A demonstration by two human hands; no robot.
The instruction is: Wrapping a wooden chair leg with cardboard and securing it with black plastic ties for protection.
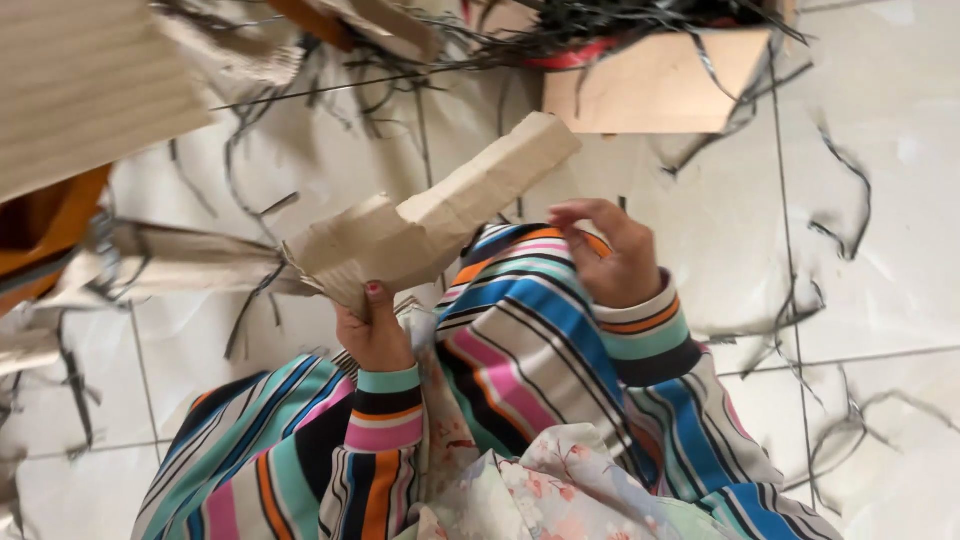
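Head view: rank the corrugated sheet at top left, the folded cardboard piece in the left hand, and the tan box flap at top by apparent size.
1. Corrugated sheet, though cropped and nearer the camera.
2. Folded cardboard piece and tan box flap: too alike to rank.

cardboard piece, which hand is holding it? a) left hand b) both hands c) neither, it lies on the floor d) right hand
a: the left hand has its grip closed on the lower end of the folded cardboard piece, while the right hand hangs beside it with curled fingers, not touching it.
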